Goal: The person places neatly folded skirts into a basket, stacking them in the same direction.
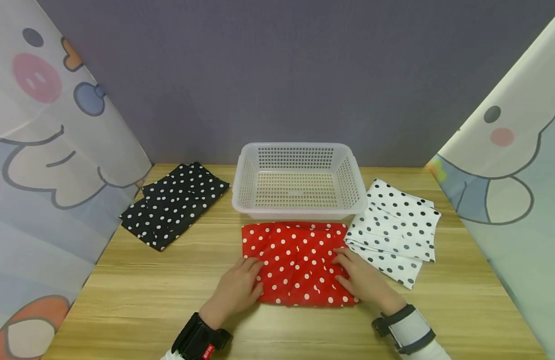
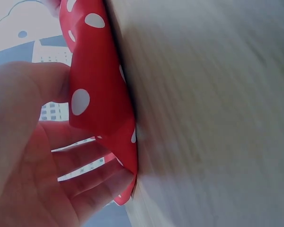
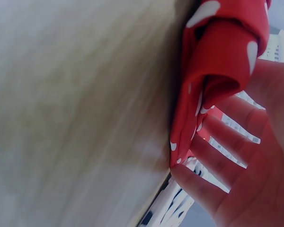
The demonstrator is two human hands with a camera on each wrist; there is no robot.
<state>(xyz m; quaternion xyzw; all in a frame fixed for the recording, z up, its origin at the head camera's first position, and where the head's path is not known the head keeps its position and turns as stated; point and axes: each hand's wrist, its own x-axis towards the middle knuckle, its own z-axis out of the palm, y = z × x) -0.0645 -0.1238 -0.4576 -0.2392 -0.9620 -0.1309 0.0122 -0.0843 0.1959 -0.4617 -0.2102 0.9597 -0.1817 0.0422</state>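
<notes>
A red cloth with white dots point(image 1: 297, 267) lies folded flat on the table, with small wrinkles along its middle. My left hand point(image 1: 237, 286) touches its left edge, thumb and fingertips on the fabric. On the opposite edge rests my right hand point(image 1: 364, 278), its fingers spread over the cloth. In the left wrist view the left hand's fingers point(image 2: 97, 177) look nearly straight along the cloth's side. The right wrist view shows similarly extended fingers point(image 3: 217, 163) beside a rolled fold of the red cloth point(image 3: 227, 61). The fingertips on top are partly hidden.
Behind the red cloth stands a white plastic basket point(image 1: 300, 215) with nothing in it. Folded black cloth with white dots point(image 1: 174, 210) lies at the left. Layered white cloth with black dots point(image 1: 396, 230) lies at the right, close to the basket and right hand.
</notes>
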